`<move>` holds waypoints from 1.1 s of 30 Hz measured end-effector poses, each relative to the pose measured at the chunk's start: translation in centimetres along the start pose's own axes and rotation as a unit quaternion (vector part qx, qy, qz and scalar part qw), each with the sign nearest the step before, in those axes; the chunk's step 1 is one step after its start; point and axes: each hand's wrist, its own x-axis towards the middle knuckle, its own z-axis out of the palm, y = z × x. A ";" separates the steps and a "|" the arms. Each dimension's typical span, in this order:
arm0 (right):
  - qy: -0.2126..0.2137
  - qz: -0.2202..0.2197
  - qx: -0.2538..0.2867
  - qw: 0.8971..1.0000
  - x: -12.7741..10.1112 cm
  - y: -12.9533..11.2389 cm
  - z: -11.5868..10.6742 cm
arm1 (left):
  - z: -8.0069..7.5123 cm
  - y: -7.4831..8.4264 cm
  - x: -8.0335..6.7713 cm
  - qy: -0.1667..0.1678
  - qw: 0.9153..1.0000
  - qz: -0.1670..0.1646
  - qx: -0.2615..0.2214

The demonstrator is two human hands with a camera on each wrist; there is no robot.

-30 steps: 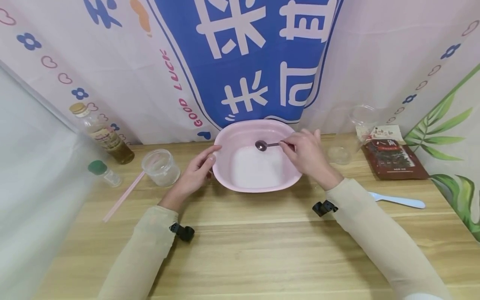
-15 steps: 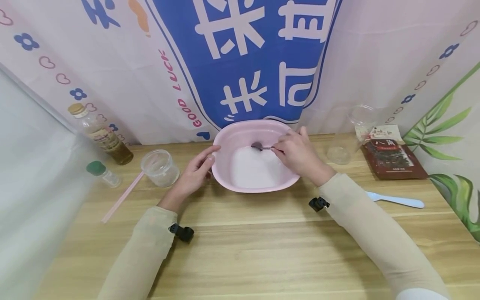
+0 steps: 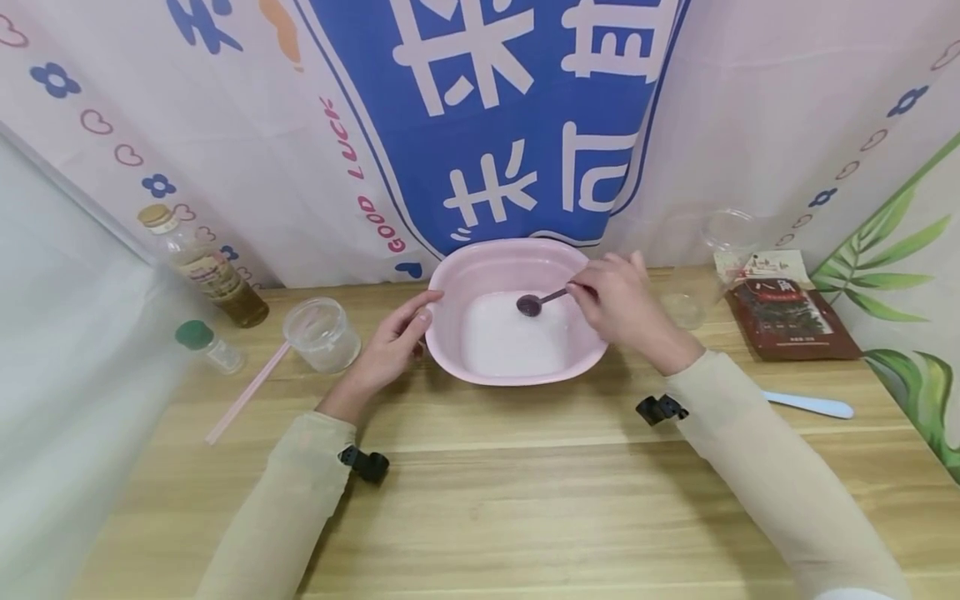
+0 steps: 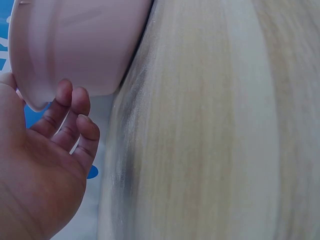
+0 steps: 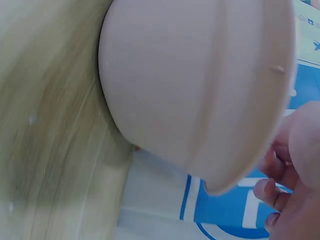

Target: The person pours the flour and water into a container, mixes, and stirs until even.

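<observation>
A pink plastic basin [image 3: 448,333] holding white powder [image 3: 510,342] sits on the wooden table [image 3: 495,492]. My right hand [image 3: 618,302] pinches the handle of a small metal spoon [image 3: 534,304], whose bowl hovers over the powder. My left hand [image 3: 390,343] rests against the basin's left rim with fingers curled on its outer wall. The left wrist view shows those fingers [image 4: 70,115] touching the basin wall [image 4: 75,45]. In the right wrist view the basin's outside [image 5: 195,80] fills the frame beside my right fingers [image 5: 287,175].
A clear cup [image 3: 322,333], pink straw [image 3: 247,390], green-capped vial [image 3: 206,346] and oil bottle [image 3: 206,271] stand at left. At right are a clear cup [image 3: 693,275], a brown packet [image 3: 791,315] and a light blue spatula [image 3: 810,406]. A printed cloth backdrop hangs behind.
My right hand has drawn back to the right and the spoon's bowl has moved down and right over the powder. The left hand stays on the rim.
</observation>
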 end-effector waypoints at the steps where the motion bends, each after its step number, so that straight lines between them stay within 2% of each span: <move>1: 0.013 0.004 -0.003 1.000 -0.2 0.1 -0.2 | 0.0 0.0 0.0 0.000 1.000 0.000 0.001; 4: 0.036 0.005 -0.017 0.999 -0.7 0.3 -0.7 | 0.0 0.0 0.1 0.001 1.000 -0.001 0.001; 9: 0.028 -0.028 -0.079 0.996 -1.2 0.4 -0.6 | 0.0 0.0 -0.1 0.004 1.000 -0.003 -0.001; 15: 0.048 -0.084 -0.157 0.983 -1.4 0.4 0.3 | 0.1 0.1 -0.2 0.003 1.000 -0.006 0.002; 19: 0.058 -0.114 -0.189 0.974 -1.1 0.2 0.5 | 0.1 0.2 -0.2 0.002 1.000 -0.006 0.001; 22: 0.047 -0.115 -0.190 0.974 -0.9 -0.1 0.4 | 0.1 0.2 -0.1 0.005 1.000 -0.006 0.000; 28: 0.008 -0.089 -0.153 0.984 -0.6 -0.5 0.0 | 0.0 0.2 -0.2 0.007 1.000 -0.009 0.003; 33: 0.048 -0.070 -0.114 0.990 -1.0 -0.5 -0.5 | -0.1 0.1 -0.1 0.005 1.000 -0.011 0.007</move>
